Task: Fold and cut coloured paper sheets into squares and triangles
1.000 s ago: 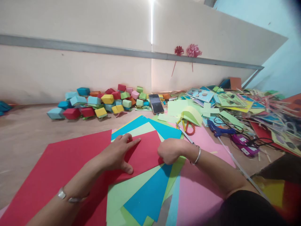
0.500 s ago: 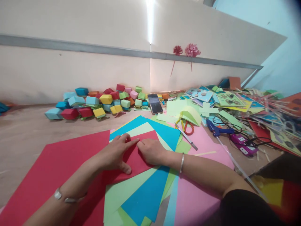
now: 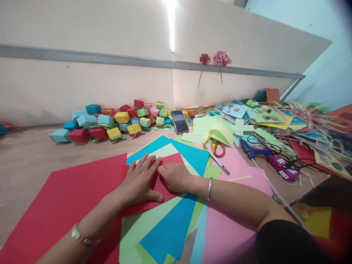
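A folded sheet of red paper point(image 3: 172, 159) lies on top of a fanned stack of blue and light green sheets. On its left part my left hand point(image 3: 141, 179) rests flat, fingers spread and thumb out to the right. My right hand point(image 3: 176, 178) is closed in a fist on the same sheet, close beside the left fingers. Its fingertips are turned under, so I cannot see whether anything is in them. To the left spreads a larger red sheet point(image 3: 74, 198), partly under my left forearm. Blue paper point(image 3: 167, 227) and light green paper point(image 3: 129, 234) show below.
Behind the paper stands a phone point(image 3: 180, 121), with small coloured paper boxes point(image 3: 106, 120) heaped to its left. Scissors point(image 3: 219, 149) and a craft knife point(image 3: 216, 159) lie on pink paper point(image 3: 228, 231). A blue glue gun point(image 3: 254, 150) and purple power strip point(image 3: 283, 167) are at right.
My left hand has flattened, its fingers spreading over the red paper and its thumb shifting right. My right hand has stayed closed in nearly the same place. The view has shifted slightly.
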`<state>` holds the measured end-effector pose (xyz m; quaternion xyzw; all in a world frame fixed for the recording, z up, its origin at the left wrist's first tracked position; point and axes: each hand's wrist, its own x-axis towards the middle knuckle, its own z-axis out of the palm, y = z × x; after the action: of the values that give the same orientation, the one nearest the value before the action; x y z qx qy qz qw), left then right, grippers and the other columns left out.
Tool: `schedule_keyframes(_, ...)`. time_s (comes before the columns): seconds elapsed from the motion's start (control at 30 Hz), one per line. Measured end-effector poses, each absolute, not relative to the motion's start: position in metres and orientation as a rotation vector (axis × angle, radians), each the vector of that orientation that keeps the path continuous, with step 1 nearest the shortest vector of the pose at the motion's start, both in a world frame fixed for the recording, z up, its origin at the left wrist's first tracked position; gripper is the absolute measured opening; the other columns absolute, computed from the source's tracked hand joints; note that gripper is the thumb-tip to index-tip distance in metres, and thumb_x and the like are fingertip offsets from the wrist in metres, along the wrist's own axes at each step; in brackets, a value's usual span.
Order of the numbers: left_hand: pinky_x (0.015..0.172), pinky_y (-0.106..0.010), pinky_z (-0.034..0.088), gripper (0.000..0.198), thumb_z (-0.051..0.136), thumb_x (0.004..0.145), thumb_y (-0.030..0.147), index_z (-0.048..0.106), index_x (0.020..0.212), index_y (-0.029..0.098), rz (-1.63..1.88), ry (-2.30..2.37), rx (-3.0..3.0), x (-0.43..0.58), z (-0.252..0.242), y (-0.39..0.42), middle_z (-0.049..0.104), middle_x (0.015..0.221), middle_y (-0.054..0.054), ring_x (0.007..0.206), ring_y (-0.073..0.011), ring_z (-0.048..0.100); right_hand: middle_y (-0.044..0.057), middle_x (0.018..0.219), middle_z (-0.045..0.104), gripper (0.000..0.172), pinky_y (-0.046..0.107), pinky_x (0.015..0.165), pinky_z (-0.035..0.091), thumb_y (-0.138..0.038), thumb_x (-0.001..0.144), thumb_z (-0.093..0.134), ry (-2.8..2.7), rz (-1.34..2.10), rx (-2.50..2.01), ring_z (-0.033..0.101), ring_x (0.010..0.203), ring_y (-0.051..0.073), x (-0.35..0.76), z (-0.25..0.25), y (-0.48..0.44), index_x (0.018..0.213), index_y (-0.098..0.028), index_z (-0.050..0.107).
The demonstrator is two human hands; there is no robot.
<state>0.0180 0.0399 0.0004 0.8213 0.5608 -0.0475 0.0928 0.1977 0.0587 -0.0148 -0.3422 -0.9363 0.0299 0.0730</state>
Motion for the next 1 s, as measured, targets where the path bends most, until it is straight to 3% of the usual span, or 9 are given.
schedule_keyframes(0.1,0.115,-0.069,0.016,0.128,0.076,0.051,0.076,0.025,0.157,0.024,-0.215,1.646,2.447,-0.001,-0.003,0.033,0.016,0.165,-0.018,0.151,-0.0470,0.005,0.013,0.093,0.070,0.025,0.031,0.061,0.045,-0.023,0.098,0.040,-2.801,0.078,-1.050,0.064,0.081,0.024,0.198,-0.014,0.058,0.113,-0.012,0.056)
schedule_keyframes(0.33,0.114,-0.070,0.014,0.133,0.069,0.045,0.086,0.025,0.156,0.029,-0.345,1.701,2.379,-0.042,-0.009,0.018,0.008,0.166,-0.017,0.150,-0.0481,0.000,0.010,0.094,0.069,0.017,0.028,0.055,0.040,-0.019,0.095,0.042,-2.852,0.094,-1.094,0.063,0.080,0.023,0.196,-0.011,0.058,0.102,-0.016,0.057)
schedule_keyframes(0.57,0.111,-0.073,0.019,0.132,0.085,0.039,0.061,0.028,0.155,0.033,-0.372,1.796,2.419,-0.085,-0.005,0.011,0.008,0.167,-0.013,0.150,-0.0484,0.003,0.011,0.093,0.068,0.015,0.028,0.055,0.038,-0.017,0.093,0.043,-2.862,0.093,-1.097,0.062,0.080,0.022,0.196,-0.011,0.059,0.101,-0.016,0.056)
schedule_keyframes(0.63,0.113,-0.069,0.022,0.125,0.085,0.044,0.055,0.031,0.154,0.035,-0.205,1.690,2.519,-0.093,0.000,0.012,0.010,0.167,-0.011,0.150,-0.0470,0.006,0.011,0.092,0.068,0.014,0.029,0.053,0.037,-0.016,0.092,0.044,-2.864,0.095,-1.085,0.062,0.079,0.023,0.196,-0.010,0.058,0.100,-0.016,0.056)
schedule_keyframes(0.7,0.114,-0.062,0.029,0.109,0.079,0.058,0.058,0.032,0.154,0.036,0.014,1.562,2.575,-0.087,0.005,0.018,0.011,0.168,-0.008,0.151,-0.0436,0.010,0.011,0.091,0.068,0.015,0.029,0.053,0.036,-0.016,0.092,0.044,-2.861,0.086,-1.073,0.062,0.078,0.023,0.197,-0.008,0.057,0.099,-0.015,0.057)
schedule_keyframes(0.8,0.112,-0.059,0.035,0.080,0.052,0.086,0.064,0.030,0.156,0.030,0.198,1.566,2.501,-0.054,0.007,0.027,0.016,0.167,-0.011,0.151,-0.0395,0.017,0.012,0.091,0.069,0.016,0.029,0.055,0.038,-0.019,0.095,0.043,-2.860,0.071,-1.064,0.062,0.077,0.022,0.197,-0.006,0.058,0.102,-0.014,0.057)
schedule_keyframes(0.87,0.113,-0.058,0.035,0.093,0.050,0.085,0.070,0.021,0.158,0.021,0.170,1.523,2.472,-0.027,0.001,0.030,0.019,0.164,-0.019,0.151,-0.0397,0.015,0.012,0.091,0.070,0.019,0.029,0.058,0.039,-0.021,0.098,0.041,-2.857,0.058,-1.055,0.062,0.077,0.022,0.197,-0.007,0.058,0.104,-0.014,0.057)
schedule_keyframes(0.93,0.115,-0.057,0.030,0.114,0.057,0.073,0.080,0.018,0.159,0.016,0.077,1.473,2.480,-0.008,-0.010,0.030,0.017,0.163,-0.023,0.151,-0.0413,0.013,0.012,0.092,0.070,0.023,0.030,0.059,0.040,-0.023,0.100,0.038,-2.833,0.043,-1.059,0.062,0.077,0.022,0.197,-0.008,0.056,0.107,-0.013,0.058)
schedule_keyframes(1.0,0.118,-0.059,0.023,0.122,0.056,0.067,0.086,0.018,0.158,0.015,0.007,1.454,2.514,0.000,-0.021,0.028,0.015,0.163,-0.024,0.150,-0.0417,0.012,0.013,0.092,0.069,0.027,0.031,0.059,0.040,-0.027,0.100,0.037,-2.807,0.006,-1.049,0.061,0.077,0.024,0.196,-0.011,0.050,0.109,-0.012,0.058)
